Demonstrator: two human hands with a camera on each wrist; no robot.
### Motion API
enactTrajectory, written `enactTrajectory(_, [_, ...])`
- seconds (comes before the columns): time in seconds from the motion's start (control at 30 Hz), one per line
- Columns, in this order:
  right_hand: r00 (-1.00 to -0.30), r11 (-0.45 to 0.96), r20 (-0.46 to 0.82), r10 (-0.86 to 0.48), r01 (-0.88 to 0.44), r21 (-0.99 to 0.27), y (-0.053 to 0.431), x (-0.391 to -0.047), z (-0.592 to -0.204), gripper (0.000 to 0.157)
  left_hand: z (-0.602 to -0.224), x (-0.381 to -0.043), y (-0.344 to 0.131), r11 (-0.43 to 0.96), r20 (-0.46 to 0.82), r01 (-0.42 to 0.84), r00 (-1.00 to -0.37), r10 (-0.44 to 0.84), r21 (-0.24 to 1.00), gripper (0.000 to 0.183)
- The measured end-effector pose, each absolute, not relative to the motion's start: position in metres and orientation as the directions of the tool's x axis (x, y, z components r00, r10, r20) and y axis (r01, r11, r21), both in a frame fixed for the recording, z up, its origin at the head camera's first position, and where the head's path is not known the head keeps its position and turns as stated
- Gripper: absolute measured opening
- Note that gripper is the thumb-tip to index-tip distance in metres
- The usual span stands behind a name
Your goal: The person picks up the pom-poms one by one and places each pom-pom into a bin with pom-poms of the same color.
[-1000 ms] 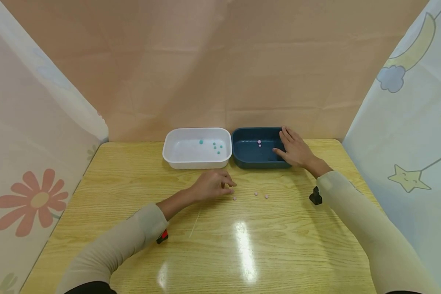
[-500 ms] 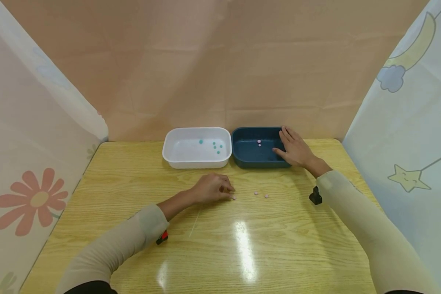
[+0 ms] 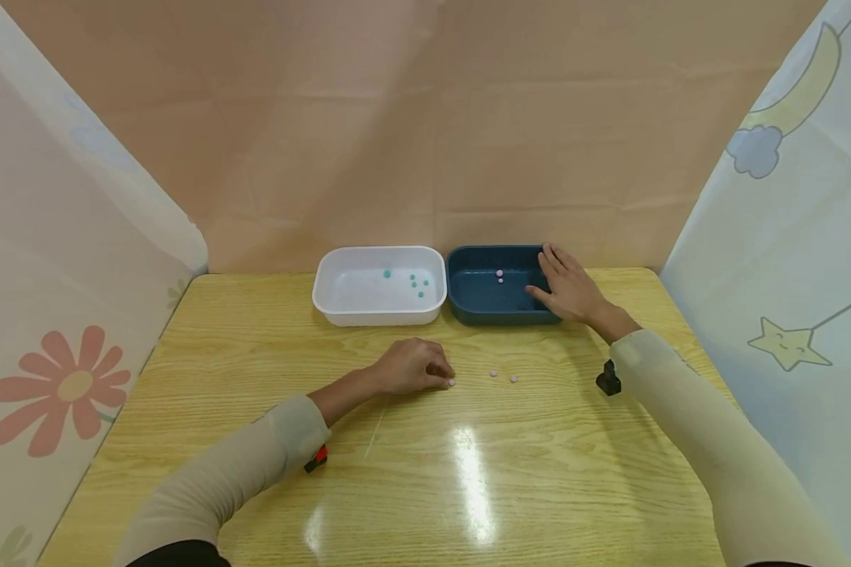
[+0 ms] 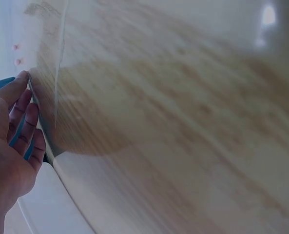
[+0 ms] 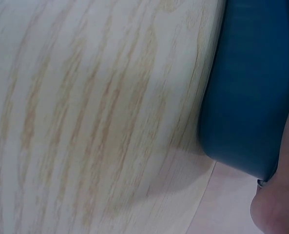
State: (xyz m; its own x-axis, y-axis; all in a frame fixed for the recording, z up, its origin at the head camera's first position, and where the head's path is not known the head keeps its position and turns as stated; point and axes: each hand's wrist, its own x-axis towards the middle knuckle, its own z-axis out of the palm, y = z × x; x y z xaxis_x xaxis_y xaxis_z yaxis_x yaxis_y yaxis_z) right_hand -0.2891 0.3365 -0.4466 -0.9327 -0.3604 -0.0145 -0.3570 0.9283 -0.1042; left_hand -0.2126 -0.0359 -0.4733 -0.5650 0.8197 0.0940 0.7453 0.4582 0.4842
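My left hand [image 3: 413, 367] is low over the table, thumb and index finger pinching a small pink bead [image 3: 451, 383] at their tips. In the left wrist view this hand [image 4: 12, 131] shows its curled fingers, and the bead is hidden. Two more pink beads [image 3: 514, 379] lie on the wood to its right. My right hand [image 3: 570, 287] rests with extended fingers over the right end of a dark blue tray [image 3: 503, 318], which holds two pink beads [image 3: 499, 273]. The right wrist view shows the blue tray's wall [image 5: 249, 87] and part of the hand [image 5: 278, 204].
A white tray [image 3: 379, 318] with several teal beads [image 3: 414, 284] stands directly left of the blue one. Both are at the back of the wooden table [image 3: 397, 488], before a tan backdrop [image 3: 425, 142]. Printed cloth [image 3: 787, 276] hangs at the sides.
My left hand's thumb and index finger have come together on the nearest pink bead, the hand dropping slightly. My right hand has stayed on the blue tray.
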Motion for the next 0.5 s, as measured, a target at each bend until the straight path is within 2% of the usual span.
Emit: enactTrajectory(0.5, [-0.931, 0.927, -0.015, -0.364, -0.361, -0.099, 0.3362, -0.2894, -0.4462, 0.084, -0.4765, -0.2141, -0.0314, 0.453, 0.078, 0.747, -0.554, 0.829, 0.487, 0.01])
